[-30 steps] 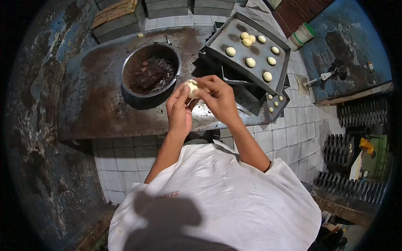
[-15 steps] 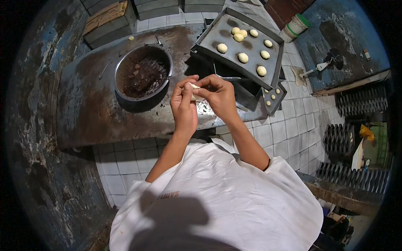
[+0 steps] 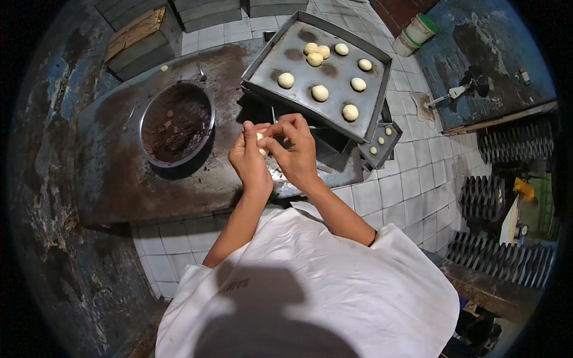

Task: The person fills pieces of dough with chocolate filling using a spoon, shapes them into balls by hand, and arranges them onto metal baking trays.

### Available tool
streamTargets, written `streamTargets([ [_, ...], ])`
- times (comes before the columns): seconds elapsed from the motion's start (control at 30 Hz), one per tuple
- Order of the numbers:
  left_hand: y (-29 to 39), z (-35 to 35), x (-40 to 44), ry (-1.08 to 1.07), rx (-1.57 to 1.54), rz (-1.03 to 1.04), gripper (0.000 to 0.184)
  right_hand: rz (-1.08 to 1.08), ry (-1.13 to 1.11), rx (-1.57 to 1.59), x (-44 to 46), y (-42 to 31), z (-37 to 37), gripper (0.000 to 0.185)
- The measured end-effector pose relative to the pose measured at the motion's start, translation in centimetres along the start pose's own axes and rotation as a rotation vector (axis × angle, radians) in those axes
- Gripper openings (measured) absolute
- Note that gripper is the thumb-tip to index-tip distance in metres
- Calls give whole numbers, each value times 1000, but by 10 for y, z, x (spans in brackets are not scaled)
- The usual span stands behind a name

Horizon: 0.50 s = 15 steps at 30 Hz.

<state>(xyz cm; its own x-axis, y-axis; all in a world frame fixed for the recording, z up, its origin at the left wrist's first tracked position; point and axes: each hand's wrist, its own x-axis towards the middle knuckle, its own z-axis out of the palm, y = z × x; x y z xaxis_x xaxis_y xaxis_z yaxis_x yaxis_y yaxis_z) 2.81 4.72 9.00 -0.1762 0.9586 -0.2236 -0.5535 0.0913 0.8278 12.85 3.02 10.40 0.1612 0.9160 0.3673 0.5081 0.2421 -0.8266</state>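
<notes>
Dough point(image 3: 262, 153) sits near the frame's centre, in the grip of the left hand point(image 3: 250, 161) and the pinching right hand point(image 3: 292, 149), apparently being shaped, and the next move seems to call for light, even fingertip pressure.

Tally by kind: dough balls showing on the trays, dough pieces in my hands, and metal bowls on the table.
Dough balls, upper tray: 9
Smaller-looking dough balls showing, lower tray: 3
Dough piece, between left hand and right hand: 1
Metal bowl on the table: 1
Total: 14
</notes>
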Motion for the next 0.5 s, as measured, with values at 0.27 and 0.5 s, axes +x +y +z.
streamTargets([
  [0.27, -22, 35, 11, -448, 602, 267, 52, 537, -732, 742, 32, 76, -54, 38],
  [0.5, -15, -5, 0, -95, 531, 259, 37, 115, -888, 51, 175, 145, -69, 43],
])
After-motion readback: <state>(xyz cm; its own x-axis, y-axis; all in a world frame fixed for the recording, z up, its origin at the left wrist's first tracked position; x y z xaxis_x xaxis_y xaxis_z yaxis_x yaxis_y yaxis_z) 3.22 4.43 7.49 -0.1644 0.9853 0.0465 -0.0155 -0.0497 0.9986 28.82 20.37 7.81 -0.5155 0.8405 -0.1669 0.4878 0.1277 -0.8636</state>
